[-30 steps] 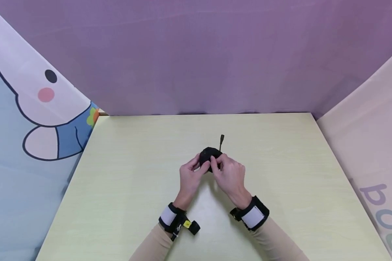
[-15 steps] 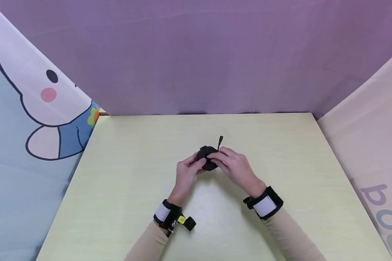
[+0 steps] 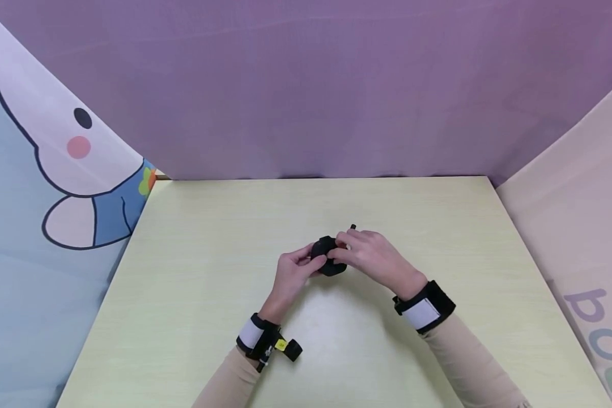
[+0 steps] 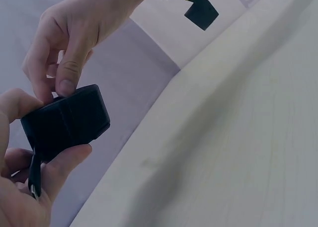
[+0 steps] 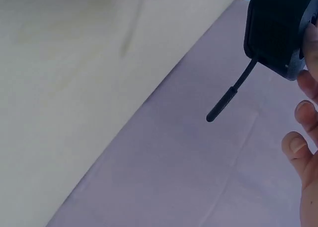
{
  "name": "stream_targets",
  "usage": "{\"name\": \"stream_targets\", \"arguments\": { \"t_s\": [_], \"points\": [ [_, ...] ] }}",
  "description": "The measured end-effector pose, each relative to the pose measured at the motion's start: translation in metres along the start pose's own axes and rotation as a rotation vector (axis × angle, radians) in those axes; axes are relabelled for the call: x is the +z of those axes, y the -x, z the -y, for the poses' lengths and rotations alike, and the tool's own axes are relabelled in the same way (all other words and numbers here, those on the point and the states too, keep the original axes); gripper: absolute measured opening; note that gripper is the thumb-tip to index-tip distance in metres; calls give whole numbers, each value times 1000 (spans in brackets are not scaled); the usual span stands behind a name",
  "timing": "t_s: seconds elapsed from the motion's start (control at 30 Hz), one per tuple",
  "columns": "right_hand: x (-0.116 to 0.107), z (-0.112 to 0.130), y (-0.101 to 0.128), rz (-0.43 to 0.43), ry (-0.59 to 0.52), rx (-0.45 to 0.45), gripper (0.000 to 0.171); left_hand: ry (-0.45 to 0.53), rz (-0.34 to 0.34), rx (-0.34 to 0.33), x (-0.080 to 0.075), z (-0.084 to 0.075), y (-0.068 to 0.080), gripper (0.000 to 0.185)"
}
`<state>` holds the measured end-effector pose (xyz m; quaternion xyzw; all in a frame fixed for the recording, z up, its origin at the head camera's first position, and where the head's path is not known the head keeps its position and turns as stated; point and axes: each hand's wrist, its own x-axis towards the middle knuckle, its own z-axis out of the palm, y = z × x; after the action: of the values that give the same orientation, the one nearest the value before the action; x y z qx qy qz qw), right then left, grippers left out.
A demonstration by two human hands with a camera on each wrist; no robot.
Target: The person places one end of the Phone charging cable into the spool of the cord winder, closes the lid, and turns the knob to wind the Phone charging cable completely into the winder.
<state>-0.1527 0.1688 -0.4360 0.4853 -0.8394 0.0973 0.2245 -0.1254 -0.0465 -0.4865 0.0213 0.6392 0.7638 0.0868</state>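
Shifted slightly right and lower in the head view since a second ago: small black device [image 3: 328, 262], held just above the table [image 3: 194, 272] at frame centre. Pinched between left hand [image 3: 292, 276] thumb and fingers [image 4: 67, 160]; gripped from the right by right hand [image 3: 372, 258], fingers curled. Thin black stalk [image 5: 229, 97] jutting out.

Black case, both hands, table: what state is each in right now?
Black case: lifted off the table, held between both hands, its short stalk sticking out free.
Left hand: fingers pinch the case's left side.
Right hand: fingers grip the case from the right.
Table: pale yellow-green top, nothing resting near the hands.
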Motion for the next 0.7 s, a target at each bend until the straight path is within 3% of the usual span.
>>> {"name": "stream_targets", "arguments": {
  "t_s": [0.4, 0.7],
  "points": [
    [4, -4, 5, -43, 120, -35, 16, -24, 8, 10, 1, -2, 3, 46],
    [9, -1, 7, -141, 113, -1, 23, 52, 1, 5, 4, -3, 5, 45]
  ]
}}
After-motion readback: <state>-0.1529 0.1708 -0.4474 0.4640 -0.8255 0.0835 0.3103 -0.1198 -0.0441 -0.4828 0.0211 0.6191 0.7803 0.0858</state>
